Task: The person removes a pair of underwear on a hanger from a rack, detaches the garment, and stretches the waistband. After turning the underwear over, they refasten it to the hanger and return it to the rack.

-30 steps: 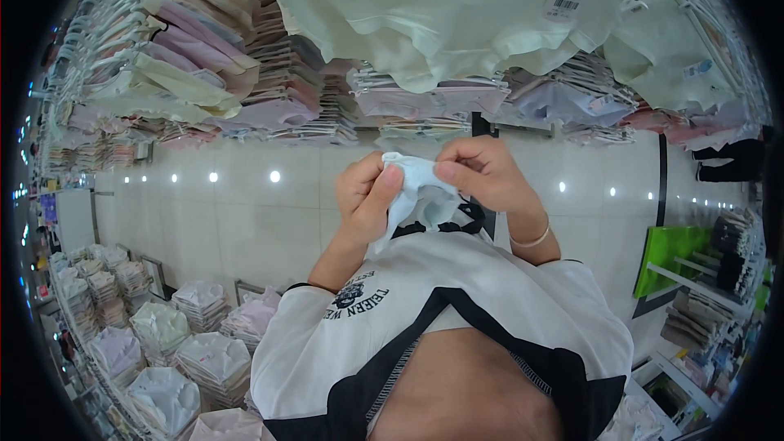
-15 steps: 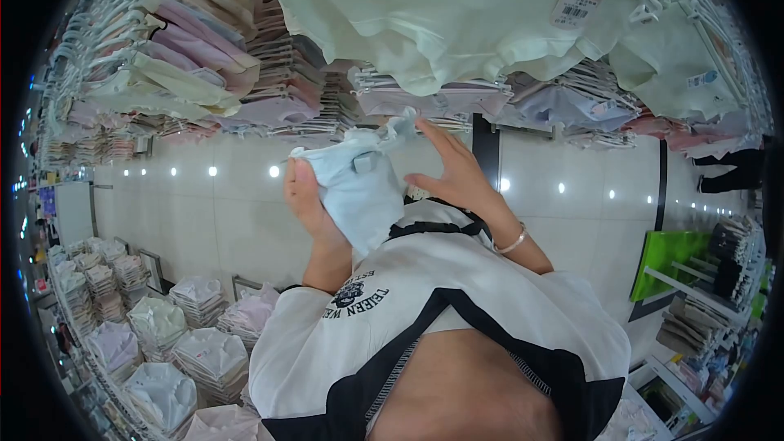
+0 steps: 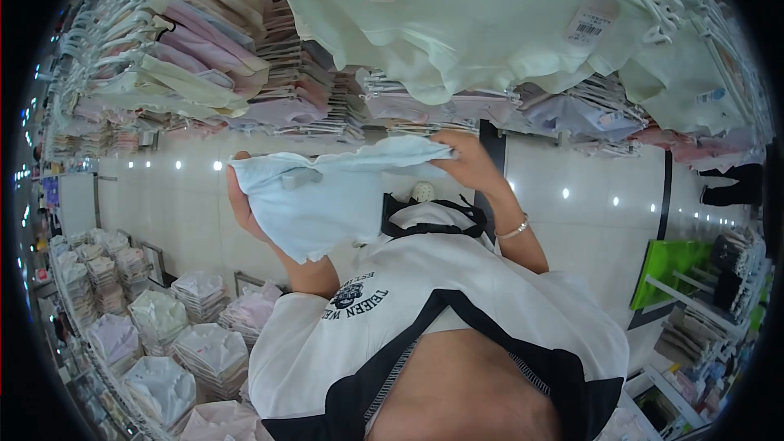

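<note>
A pale blue pair of underpants [image 3: 314, 200] is stretched sideways between my two hands in front of my waist. My left hand [image 3: 237, 196] grips its left top corner, with the fingers mostly behind the cloth. At the other end, my right hand [image 3: 469, 162] pinches the waistband edge. A small greyish tag [image 3: 304, 176] shows near the waistband on the left. The lower part of the cloth hangs loose over my left forearm. Just beyond my hands hang light green underpants [image 3: 457, 24] with round and oblong paper tags.
Racks of pastel underwear on white hangers [image 3: 188, 41] run across the far side. Stacks of folded garments [image 3: 208, 351] stand at lower left. A green display panel [image 3: 665, 273] with rods is on the right. A person in dark trousers [image 3: 731, 188] stands at far right.
My hands have moved apart, the left going leftward. My right hand, open-fingered before, has closed on the waistband, and the bunched underpants are now spread wide.
</note>
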Tool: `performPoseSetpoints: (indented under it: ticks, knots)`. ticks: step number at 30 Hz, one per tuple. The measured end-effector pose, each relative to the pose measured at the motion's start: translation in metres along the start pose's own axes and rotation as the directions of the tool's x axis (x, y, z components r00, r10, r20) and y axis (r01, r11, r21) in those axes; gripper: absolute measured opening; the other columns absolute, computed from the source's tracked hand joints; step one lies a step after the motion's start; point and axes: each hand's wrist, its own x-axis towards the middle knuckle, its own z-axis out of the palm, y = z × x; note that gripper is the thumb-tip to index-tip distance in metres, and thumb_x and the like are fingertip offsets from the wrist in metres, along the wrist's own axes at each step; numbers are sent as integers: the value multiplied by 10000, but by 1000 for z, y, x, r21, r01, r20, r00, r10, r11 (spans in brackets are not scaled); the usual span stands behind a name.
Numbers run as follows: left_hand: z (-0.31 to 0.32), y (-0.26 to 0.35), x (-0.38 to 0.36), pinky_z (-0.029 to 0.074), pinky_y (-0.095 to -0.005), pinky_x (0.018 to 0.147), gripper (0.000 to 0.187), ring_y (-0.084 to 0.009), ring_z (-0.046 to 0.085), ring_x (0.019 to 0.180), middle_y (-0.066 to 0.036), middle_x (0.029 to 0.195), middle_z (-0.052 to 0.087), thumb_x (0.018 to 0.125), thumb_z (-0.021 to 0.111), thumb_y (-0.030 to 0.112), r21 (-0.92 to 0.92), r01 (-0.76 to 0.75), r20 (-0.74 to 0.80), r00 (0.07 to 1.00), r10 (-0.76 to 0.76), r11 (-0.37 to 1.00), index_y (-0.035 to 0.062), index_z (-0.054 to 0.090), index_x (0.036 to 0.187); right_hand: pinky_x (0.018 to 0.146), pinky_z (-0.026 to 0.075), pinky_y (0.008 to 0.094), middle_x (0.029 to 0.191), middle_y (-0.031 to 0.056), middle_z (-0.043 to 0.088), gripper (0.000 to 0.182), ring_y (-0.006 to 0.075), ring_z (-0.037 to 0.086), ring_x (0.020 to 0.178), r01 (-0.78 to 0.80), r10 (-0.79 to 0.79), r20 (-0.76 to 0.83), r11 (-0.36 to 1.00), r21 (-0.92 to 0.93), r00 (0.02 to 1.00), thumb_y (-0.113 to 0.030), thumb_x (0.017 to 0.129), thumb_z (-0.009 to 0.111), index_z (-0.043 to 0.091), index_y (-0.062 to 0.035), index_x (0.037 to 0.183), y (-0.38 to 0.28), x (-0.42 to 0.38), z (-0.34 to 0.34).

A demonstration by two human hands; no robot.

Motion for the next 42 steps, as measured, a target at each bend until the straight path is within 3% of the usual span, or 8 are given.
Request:
performPoseSetpoints:
  ticks: [2, 7, 11, 14, 22, 29, 35, 42]
  knots:
    - [-3, 2, 3, 439, -341, 580, 300, -210, 528, 683, -94, 779, 541, 785, 332, 267, 35, -4, -8, 1000, 4, 999, 35, 482, 901, 573, 357, 216, 691, 59, 514, 212, 104, 453, 624, 66, -69, -72, 997, -44, 995, -2, 571, 588, 498, 27, 760, -12, -5, -16]
    - [-11, 0, 12, 432, -323, 616, 293, -189, 525, 703, -80, 782, 542, 782, 338, 262, 148, -96, -215, 968, 127, 984, 32, 497, 869, 528, 336, 188, 643, 19, 486, 164, 70, 422, 588, 61, -59, -13, 968, 243, 998, -62, 596, 606, 504, 10, 702, -30, -15, -52]
    - [-11, 0, 17, 426, -313, 618, 280, -183, 525, 697, -77, 769, 545, 774, 345, 258, 39, -2, -86, 996, 6, 999, 42, 512, 836, 499, 315, 161, 628, -11, 462, 123, 53, 407, 565, 143, -27, -251, 878, 457, 968, -81, 646, 581, 504, 1, 694, -45, -16, -53]
    - [-13, 2, 22, 424, -315, 617, 284, -186, 524, 690, -75, 761, 547, 767, 347, 270, 47, 89, -116, 990, -83, 995, 50, 517, 825, 494, 318, 150, 644, -8, 472, 102, 43, 404, 554, 27, 129, -274, 865, 500, 953, -96, 689, 538, 499, -2, 696, -44, -18, -62]
    - [-6, 4, 35, 413, -354, 661, 337, -232, 516, 729, -101, 807, 539, 753, 333, 320, -98, 270, -73, 958, -277, 958, 51, 511, 850, 516, 393, 192, 661, 38, 499, 141, 84, 477, 574, 179, 125, -280, 515, 838, 952, -151, 732, 464, 458, -10, 748, -56, -19, -74]
    - [-12, 9, 38, 407, -363, 681, 338, -244, 503, 765, -119, 865, 518, 745, 339, 315, -2, 180, -138, 974, -178, 984, 43, 488, 880, 569, 401, 261, 667, 54, 485, 152, 146, 491, 625, 308, 114, -355, 304, 902, 928, -197, 782, 369, 390, -52, 743, -62, -29, -88]
    - [6, -3, 41, 413, -339, 667, 291, -230, 507, 743, -110, 833, 522, 736, 378, 273, -81, 239, -184, 951, -250, 968, 24, 489, 839, 736, 388, 350, 915, 137, 510, 341, 249, 502, 824, 138, 31, -135, -95, 986, 990, -272, 800, 291, 462, 1, 912, -51, -26, -94]
    - [20, -16, 38, 414, -308, 671, 249, -202, 514, 749, -99, 822, 531, 732, 396, 225, -139, 307, -146, 934, -326, 941, 17, 493, 830, 843, 289, 379, 1039, 174, 429, 437, 298, 419, 954, -123, -167, 78, -281, 952, 983, -320, 797, 269, 408, 27, 1024, -50, -17, -101]
